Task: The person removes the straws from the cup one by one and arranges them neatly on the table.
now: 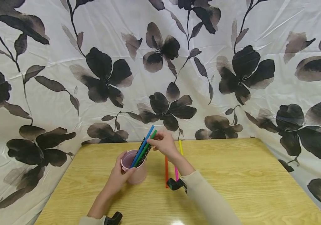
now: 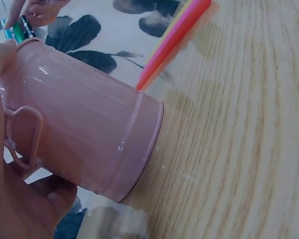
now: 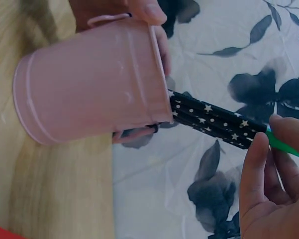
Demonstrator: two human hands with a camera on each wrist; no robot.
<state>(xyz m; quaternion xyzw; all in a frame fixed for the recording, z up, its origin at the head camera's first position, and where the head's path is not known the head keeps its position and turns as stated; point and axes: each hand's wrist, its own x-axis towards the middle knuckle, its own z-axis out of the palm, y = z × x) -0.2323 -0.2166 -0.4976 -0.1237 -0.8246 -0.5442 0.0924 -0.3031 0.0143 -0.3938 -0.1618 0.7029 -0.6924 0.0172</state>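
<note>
A pink bucket-shaped cup [image 1: 136, 175] with small loop handles stands slightly tilted on the table. My left hand [image 1: 116, 179] grips it from the left, thumb at the rim. Black sticks with white stars and dots [image 3: 209, 119] lean out of its mouth. With them are a blue stick [image 1: 146, 138] and a green stick [image 1: 143, 151]. My right hand [image 1: 166, 145] pinches the upper part of this bundle between thumb and fingers, above the rim. The lower ends of the sticks are hidden inside the cup.
Right of the cup, a red stick [image 1: 166, 172], a pink stick [image 1: 176, 172] and a yellow stick [image 1: 180, 147] lie on the wooden table [image 1: 233, 181], partly behind my right forearm. A floral cloth [image 1: 202, 103] hangs along the table's back edge.
</note>
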